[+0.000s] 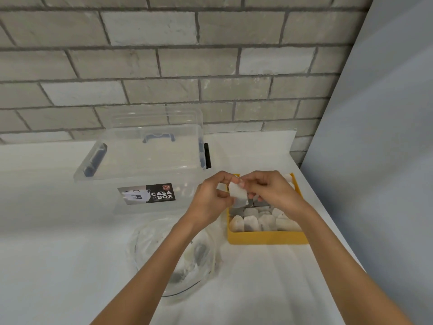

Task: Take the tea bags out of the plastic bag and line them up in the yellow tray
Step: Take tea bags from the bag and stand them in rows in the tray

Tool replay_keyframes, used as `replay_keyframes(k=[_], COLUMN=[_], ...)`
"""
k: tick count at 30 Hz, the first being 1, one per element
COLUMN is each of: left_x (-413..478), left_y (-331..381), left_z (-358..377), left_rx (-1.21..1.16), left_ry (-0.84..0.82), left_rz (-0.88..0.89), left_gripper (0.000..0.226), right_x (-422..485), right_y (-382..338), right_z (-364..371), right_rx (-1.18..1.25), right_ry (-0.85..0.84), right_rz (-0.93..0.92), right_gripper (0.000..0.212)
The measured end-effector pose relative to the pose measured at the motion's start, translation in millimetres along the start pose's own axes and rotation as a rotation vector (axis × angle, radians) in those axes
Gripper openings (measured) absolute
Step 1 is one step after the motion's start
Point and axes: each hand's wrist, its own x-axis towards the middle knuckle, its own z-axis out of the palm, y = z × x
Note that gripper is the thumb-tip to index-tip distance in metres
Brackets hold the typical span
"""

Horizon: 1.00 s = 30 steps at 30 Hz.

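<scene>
- While I watch, left hand (209, 198) and right hand (269, 191) both pinch one tea bag (239, 195) above the tray (267, 238).
- Four bags (251, 222) in its front row; one plastic bag (201, 256).

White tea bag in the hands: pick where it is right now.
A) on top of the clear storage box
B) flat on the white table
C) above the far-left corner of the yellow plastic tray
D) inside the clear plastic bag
C: the left hand and right hand pinch the white tea bag in the air over the yellow plastic tray, at its far-left corner.
</scene>
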Motion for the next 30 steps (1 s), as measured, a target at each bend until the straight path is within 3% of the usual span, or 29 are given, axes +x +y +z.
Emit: replay_keyframes(k=[4,8,14,22,30], left_x=[2.4,-0.3,-7.7,-14.6,-31.2], left_y=[1.2,-4.1,-9.5,-12.4,-9.4], left_z=[5.9,2.6,-5.6,-10.3,-21.9], left_rx=[-0.02,-0.006,0.0,0.021,0.0], left_ry=[-0.004,0.036,0.067,0.092,0.063], left_rz=[0.026,0.016,-0.014,-0.024,-0.029], left_gripper=[0.043,0.039,0.034,0.033,0.022], right_x=[-1.8,2.2,12.2,21.4,10.8], right_y=[8.0,24.6,52.3,63.0,39.4], right_z=[-2.6,-7.4,7.1,16.3,13.7], right_rx=[0.026,0.064,-0.18,-0.459,-0.523], right_ry=[0.094,0.183,0.15,0.242,0.317], right_rz=[-0.007,0.107,0.245,0.227,0.086], right_gripper=[0.006,0.008,0.014,0.019,0.019])
